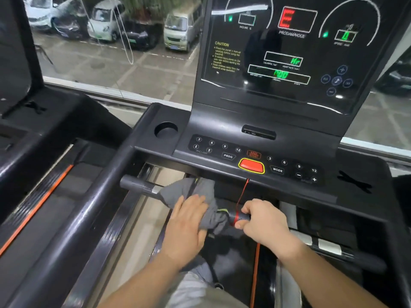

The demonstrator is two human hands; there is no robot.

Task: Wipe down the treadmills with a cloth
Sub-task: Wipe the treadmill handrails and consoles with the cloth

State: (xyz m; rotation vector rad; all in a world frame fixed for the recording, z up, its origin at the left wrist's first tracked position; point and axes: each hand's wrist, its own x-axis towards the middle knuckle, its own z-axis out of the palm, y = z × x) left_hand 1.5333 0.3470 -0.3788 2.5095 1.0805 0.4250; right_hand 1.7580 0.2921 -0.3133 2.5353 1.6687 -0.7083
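A grey cloth point(195, 192) is draped over the treadmill's front handlebar point(138, 185), just below the console point(255, 156). My left hand point(189, 221) lies on the cloth, fingers wrapped over it and the bar beneath. My right hand point(264, 221) grips the same bar just to the right of the cloth, where a red safety cord point(242, 194) loops round the bar. The cord runs up to the red stop button point(251, 166). The bar under the cloth is hidden.
The lit display panel point(284, 54) stands above the console, with a cup holder point(165, 129) at its left. The black left side rail point(89, 207) runs toward me. A second treadmill point(33, 141) stands on the left. A window ahead shows parked cars point(106, 23).
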